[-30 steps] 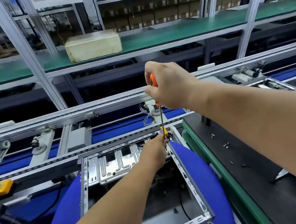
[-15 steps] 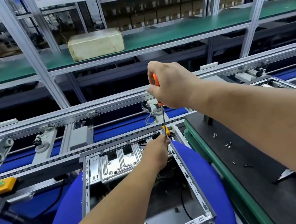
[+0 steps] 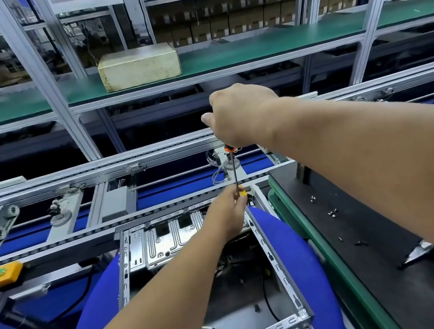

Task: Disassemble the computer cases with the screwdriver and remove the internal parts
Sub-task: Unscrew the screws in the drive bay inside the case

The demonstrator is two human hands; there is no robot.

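An open grey metal computer case (image 3: pixel 277 263) lies on a round blue cushion (image 3: pixel 309 260) below me, with cables and a drive cage (image 3: pixel 165 241) inside. My right hand (image 3: pixel 239 113) grips the orange handle of a screwdriver (image 3: pixel 234 167) held upright over the case's far right corner. My left hand (image 3: pixel 231 210) pinches the lower end of the shaft beside a small yellow part at that corner. The tip is hidden behind my fingers.
Several loose screws (image 3: pixel 331 213) lie on the black mat (image 3: pixel 374 225) to the right. A conveyor rail (image 3: pixel 72 183) runs behind the case. A yellow button box (image 3: pixel 2 273) sits at left. A beige box (image 3: pixel 139 66) rests on the green shelf above.
My right hand has turned around the handle, so less orange shows now. The left hand stays at the corner, and the view has shifted slightly.
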